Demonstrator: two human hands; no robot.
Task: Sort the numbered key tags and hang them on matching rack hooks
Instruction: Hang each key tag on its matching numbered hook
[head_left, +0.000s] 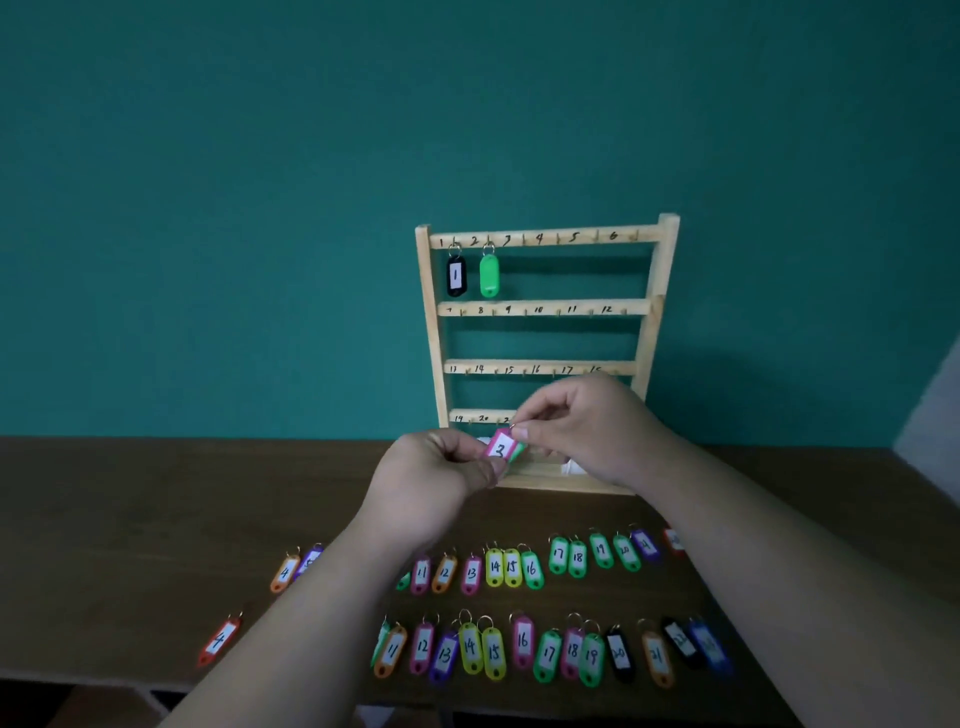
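The right hand (587, 431) pinches the pink tag (500, 448) by its ring, the left hand (441, 473) its bottom. High above them is hook 3 (523, 240).

The left grip (441, 467) and right grip (587, 431) hide the lowest rail of the rack (660, 291) past 20. The left forearm (332, 597) covers tags between 5 and 11; the far-right tags (707, 645) are blurred.

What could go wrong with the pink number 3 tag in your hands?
The pink tag is only pinched between the left hand and right hand, so it might slip and fall among the rows of tags on the table. Hook 3 is close beside the green tag hanging on the rack, so reaching up could knock that one off.
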